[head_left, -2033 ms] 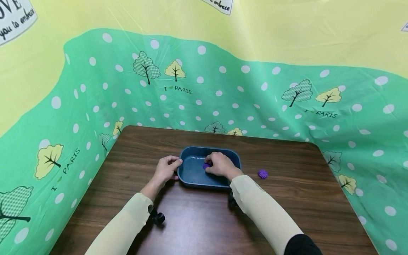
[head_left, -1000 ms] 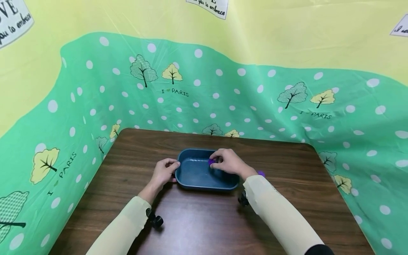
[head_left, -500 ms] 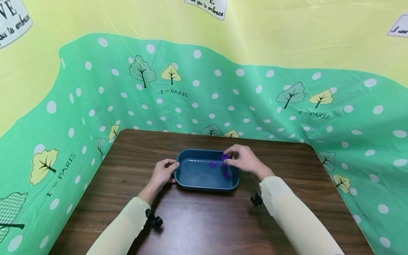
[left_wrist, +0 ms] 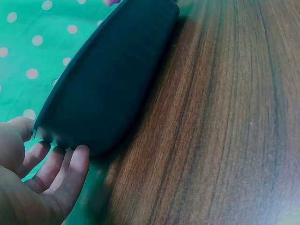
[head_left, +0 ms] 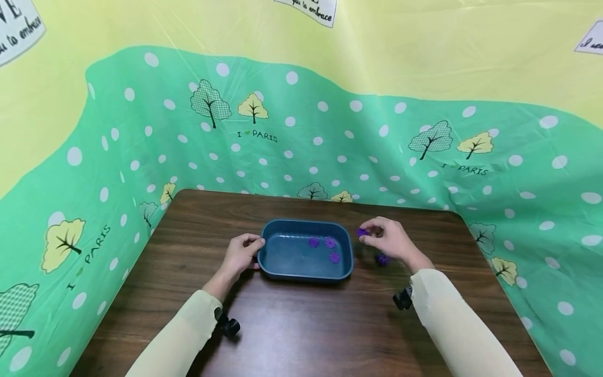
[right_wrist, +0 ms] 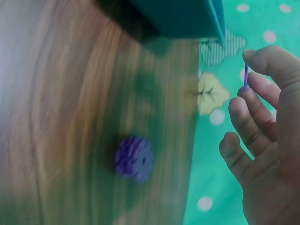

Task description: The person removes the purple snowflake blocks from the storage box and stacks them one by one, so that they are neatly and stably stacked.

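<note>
Grip narrow, right hand [head_left: 391, 240] pinches a thin purple disc [head_left: 361, 232] edgewise beside the blue tray [head_left: 348, 246]; so slight a hold could let it slip onto the desk [head_left: 292, 324]

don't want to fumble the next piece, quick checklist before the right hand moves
1. Right hand pinches a purple piece at its fingertips: ok.
2. Held piece is over the blue tray: not ok, it is over the table, right of the tray.
3. Left hand holds the tray's left end: ok.
4. Tray has bare floor left: ok, three purple pieces lie in its right half.
5. Purple stack on the table lies under the right hand: ok.
6. Number of pieces in the stack: cannot tell.
</note>
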`<state>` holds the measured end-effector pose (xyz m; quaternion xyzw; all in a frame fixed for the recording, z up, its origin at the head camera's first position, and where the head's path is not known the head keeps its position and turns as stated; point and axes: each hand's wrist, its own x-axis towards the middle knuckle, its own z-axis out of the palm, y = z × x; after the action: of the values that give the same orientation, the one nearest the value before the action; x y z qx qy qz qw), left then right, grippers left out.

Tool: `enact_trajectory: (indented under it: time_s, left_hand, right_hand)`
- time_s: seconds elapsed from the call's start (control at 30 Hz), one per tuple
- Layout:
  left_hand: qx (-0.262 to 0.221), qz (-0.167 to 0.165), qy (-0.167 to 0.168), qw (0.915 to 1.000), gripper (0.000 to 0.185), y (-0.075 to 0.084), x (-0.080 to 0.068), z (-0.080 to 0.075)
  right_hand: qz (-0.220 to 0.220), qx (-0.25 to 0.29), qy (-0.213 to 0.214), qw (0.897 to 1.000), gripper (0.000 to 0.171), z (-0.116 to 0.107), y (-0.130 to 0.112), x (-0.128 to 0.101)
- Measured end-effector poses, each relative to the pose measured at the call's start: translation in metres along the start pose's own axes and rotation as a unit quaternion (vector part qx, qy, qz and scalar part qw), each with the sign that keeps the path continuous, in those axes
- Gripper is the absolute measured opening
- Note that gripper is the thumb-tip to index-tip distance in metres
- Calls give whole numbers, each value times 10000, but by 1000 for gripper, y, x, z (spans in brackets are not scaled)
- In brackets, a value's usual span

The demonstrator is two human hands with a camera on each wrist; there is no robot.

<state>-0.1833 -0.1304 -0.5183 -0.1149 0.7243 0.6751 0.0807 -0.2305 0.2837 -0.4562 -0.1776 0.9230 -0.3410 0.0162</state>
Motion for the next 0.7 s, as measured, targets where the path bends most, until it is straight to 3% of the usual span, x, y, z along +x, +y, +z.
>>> enact_trajectory:
  time_s: [0.37, 0.7]
  left_hand:
    - [-8, 11, -13, 10000, 30, 0, -1, 0]
    - [-37, 37, 4, 10000, 29, -2, 1, -1]
  right_hand:
    - [316, -327, 8, 9990, 24, -4, 40, -27]
    - [700, -462, -70, 9964, 26, -6, 60, -45]
